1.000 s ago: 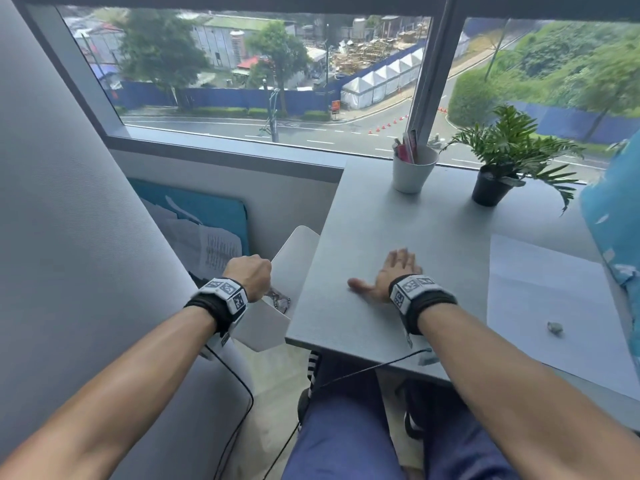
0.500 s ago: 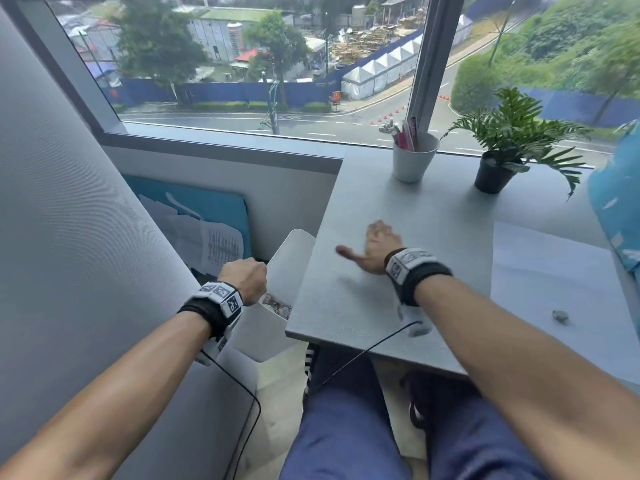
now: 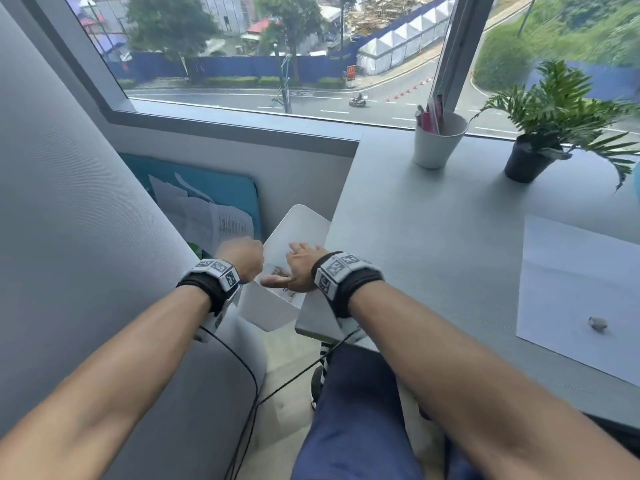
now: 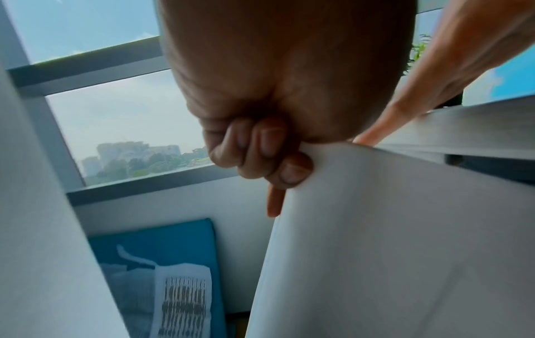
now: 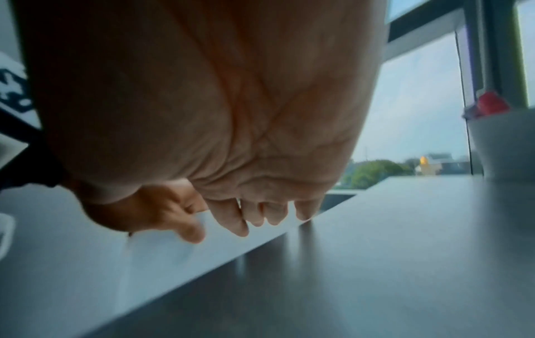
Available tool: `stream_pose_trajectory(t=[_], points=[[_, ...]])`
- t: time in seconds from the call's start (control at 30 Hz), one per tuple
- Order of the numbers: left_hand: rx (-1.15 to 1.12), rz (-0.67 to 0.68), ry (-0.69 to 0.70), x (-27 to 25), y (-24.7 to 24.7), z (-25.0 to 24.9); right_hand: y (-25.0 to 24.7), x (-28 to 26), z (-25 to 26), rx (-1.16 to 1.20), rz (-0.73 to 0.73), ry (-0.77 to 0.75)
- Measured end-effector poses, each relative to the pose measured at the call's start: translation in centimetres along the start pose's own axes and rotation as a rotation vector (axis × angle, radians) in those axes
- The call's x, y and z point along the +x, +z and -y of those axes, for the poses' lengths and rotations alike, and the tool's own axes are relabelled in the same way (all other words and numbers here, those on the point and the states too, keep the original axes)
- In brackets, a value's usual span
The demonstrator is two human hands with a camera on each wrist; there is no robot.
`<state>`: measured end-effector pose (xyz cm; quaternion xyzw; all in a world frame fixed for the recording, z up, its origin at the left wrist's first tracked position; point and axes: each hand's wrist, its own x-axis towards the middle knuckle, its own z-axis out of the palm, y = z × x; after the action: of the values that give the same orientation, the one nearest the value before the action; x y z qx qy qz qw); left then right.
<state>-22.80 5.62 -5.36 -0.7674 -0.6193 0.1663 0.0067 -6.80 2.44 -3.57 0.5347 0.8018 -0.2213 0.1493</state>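
Grey desk [image 3: 433,237] runs under the window. White bin [image 3: 266,310] is just beside the desk's left edge, mouth up, paper scraps inside. Left hand [image 3: 242,258] is clenched round the bin's rim. Right hand [image 3: 301,268] has straight fingers, holds nothing and reaches past the desk edge over the bin mouth.

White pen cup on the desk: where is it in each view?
Head: white pen cup, upper right of centre, by the window, left of the potted plant.
Left wrist: not in it.
Right wrist: cup at the right edge, mid-height.
Shared landmark: the grey desk, in all three.
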Motion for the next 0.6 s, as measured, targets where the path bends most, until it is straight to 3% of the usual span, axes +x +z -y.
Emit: stream_pose_trajectory(t=[0.07,0.13,0.23,0.43,0.6], points=[[-0.057,-0.006,-0.022,-0.3,0.9,0.8,-0.8,-1.3,-3.5,0.019,-0.062,0.022],[-0.107,0.004,-0.033,-0.7,1.5,1.0,-1.3,-2.6,-6.7,0.003,-0.108,0.151],[-0.111,0.001,-0.017,-1.0,2.1,0.6,-0.1,-3.6,-6.1,0.006,-0.035,0.307],[-0.074,-0.057,0.038,-2.9,3.9,-0.2,4.3,-4.0,3.5,-0.104,0.108,-0.110],[-0.150,-0.023,0.015,-4.0,7.1,0.8,3.1,-6.2,1.6,0.051,-0.099,-0.052]])
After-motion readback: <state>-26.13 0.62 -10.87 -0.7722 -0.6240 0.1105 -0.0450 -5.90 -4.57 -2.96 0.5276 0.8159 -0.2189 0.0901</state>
